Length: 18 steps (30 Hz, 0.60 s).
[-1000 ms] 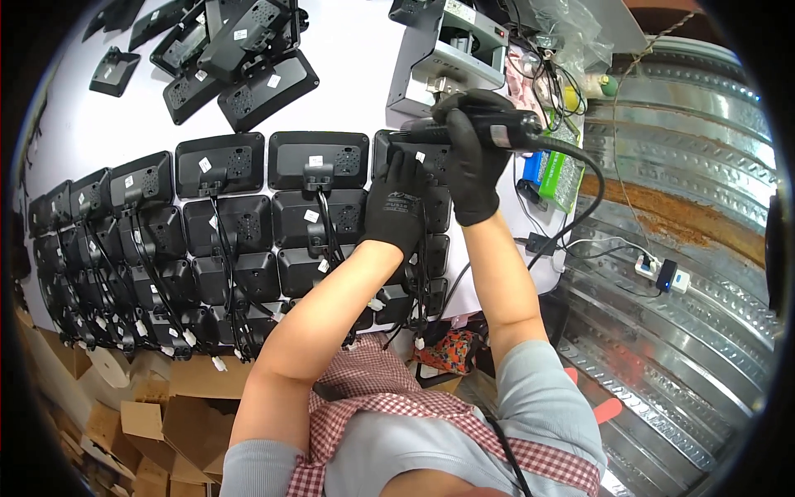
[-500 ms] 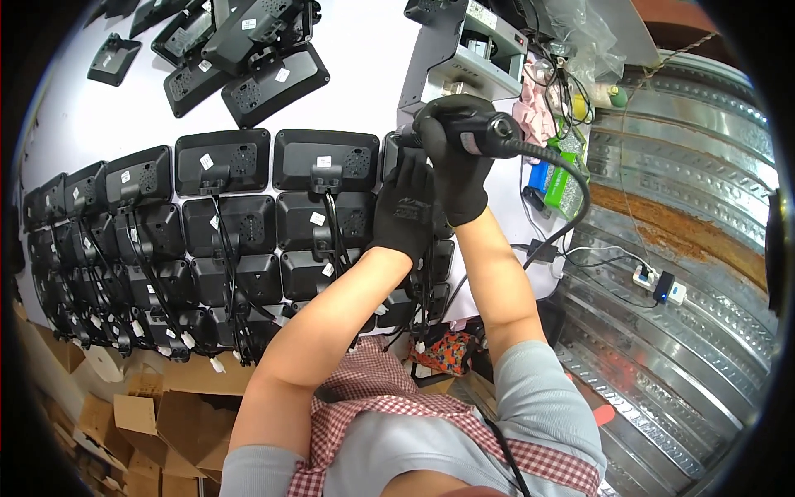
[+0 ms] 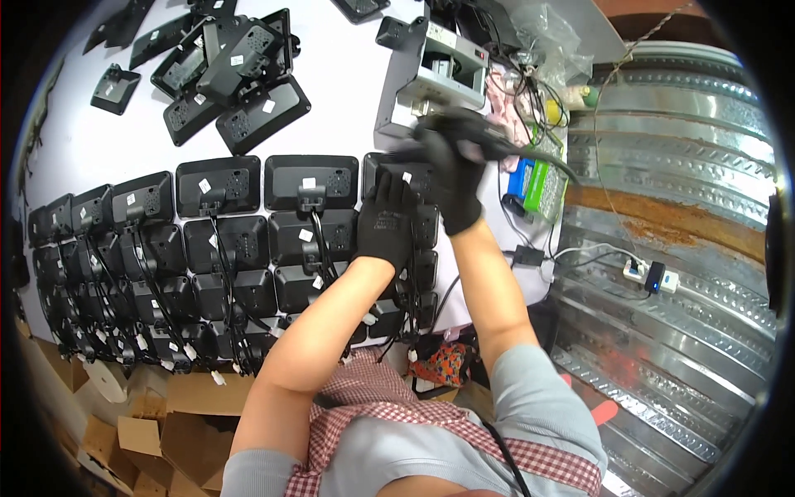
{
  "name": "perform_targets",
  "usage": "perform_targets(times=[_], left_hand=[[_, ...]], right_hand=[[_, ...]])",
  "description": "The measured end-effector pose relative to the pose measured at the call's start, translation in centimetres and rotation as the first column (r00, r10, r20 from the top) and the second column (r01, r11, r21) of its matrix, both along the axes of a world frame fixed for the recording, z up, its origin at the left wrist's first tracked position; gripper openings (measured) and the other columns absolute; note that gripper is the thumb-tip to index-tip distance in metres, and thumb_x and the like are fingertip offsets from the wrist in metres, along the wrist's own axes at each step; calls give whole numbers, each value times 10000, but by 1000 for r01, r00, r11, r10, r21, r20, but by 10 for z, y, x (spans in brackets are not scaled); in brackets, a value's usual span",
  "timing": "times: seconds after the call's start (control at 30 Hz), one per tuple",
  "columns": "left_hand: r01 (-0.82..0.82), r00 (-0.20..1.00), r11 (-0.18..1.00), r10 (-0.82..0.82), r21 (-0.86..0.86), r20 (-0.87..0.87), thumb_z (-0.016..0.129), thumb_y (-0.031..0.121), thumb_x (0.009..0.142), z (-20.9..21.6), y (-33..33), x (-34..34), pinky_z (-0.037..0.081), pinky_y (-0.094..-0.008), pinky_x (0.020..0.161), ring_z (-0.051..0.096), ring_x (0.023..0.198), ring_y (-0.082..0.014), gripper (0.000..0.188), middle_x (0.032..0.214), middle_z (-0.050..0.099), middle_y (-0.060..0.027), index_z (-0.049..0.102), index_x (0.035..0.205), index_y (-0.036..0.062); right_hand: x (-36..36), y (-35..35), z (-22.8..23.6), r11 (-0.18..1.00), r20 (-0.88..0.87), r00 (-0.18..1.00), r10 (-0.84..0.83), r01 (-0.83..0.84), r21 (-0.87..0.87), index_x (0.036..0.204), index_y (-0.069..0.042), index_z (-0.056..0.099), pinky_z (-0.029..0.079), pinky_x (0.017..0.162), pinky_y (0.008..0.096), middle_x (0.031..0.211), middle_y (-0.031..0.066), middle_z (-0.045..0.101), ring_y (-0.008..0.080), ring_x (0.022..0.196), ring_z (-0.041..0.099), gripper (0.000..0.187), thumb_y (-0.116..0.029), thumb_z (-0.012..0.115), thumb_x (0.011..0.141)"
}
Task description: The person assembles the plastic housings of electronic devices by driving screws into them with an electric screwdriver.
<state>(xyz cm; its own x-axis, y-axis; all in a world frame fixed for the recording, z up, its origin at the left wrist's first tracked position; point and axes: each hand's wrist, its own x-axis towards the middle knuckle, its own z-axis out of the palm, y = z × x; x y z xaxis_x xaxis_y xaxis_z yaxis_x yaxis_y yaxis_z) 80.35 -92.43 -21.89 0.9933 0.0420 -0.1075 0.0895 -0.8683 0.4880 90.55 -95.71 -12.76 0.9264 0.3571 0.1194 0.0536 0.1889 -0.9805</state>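
My left hand [image 3: 386, 224], in a black glove, lies with stretched fingers on the lower part of a black display-like unit [image 3: 374, 168] at the right end of the nearest-to-back row. My right hand [image 3: 457, 186], gloved as well, is closed round a black corded electric screwdriver [image 3: 484, 137]. The screwdriver lies sideways above the unit's right side, its cord running off to the right. Motion smears the tool and the right hand, so I cannot tell whether the tip touches the unit.
Several rows of similar black units [image 3: 217, 186] with hanging cables fill the table's left and front. Loose units [image 3: 265, 116] are piled at the back left. A grey metal box [image 3: 414, 91] stands behind the screwdriver. Green and blue packs [image 3: 546, 186] lie at the right edge, above a cable adapter [image 3: 528, 255].
The whole view has shifted, so the rows sit lower in it. My right hand and the screwdriver have turned and are now blurred. My left hand stays on the same unit.
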Motion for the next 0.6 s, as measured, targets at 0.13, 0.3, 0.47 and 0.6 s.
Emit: perform_targets(times=[0.13,0.3,0.47,0.6], left_hand=[[0,1000,997,-2,77,27,520,187,863,15,1,0,267,-419,1159,328,1422,-350,599,1528,353,-189,431,1415,-29],[18,999,999,-17,37,-39,507,201,886,19,0,-1,232,-423,1173,307,1437,-335,594,1534,350,-184,413,1430,-17],[-2,1000,999,3,37,-26,527,137,842,27,7,5,305,-428,1136,338,1418,-351,595,1513,369,-203,432,1408,-20],[39,998,996,-34,83,-58,499,249,917,29,6,1,187,-434,1194,312,1435,-338,576,1503,398,-189,418,1427,-7]], right_hand=[[16,-27,44,948,318,893,-318,294,121,1111,-54,525,505,903,362,972,89,635,180,876,628,259,-59,610,867],[38,-27,28,935,473,808,-352,322,147,1112,-45,521,512,878,358,979,106,642,183,884,638,303,-81,650,841],[38,-37,31,966,504,824,-258,227,124,1147,-38,511,515,911,367,1014,115,654,201,943,640,307,-41,605,855],[33,-39,36,954,344,892,-293,252,159,1122,-43,522,505,940,383,986,97,633,195,914,624,277,-38,601,857]])
